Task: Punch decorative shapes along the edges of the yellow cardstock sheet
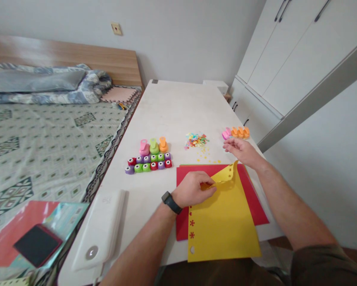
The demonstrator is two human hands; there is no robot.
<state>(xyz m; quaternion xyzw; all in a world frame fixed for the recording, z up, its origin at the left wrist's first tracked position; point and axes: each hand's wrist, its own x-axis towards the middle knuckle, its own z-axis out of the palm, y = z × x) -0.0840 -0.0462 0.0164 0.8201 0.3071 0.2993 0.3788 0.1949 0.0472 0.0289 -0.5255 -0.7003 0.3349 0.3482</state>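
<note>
My left hand [193, 188] pinches the top edge of a yellow paper sheet [223, 222], curling its upper corner up. Flower and heart shapes are punched along the sheet's left edge. It lies on a red sheet [256, 198] near the front edge of the white table [172, 107]. My right hand [241, 151] hovers just beyond the sheets with fingers spread, holding nothing. Past it lie a pink and orange row of craft punches [236, 132] and a heap of coloured paper cut-outs [195, 140].
Three lever punches [153, 146] and two rows of small round punches [148, 163] stand left of centre. A white device [101, 230] lies at the table's front left. A bed [47, 135] runs along the left; white cabinets [286, 51] stand on the right.
</note>
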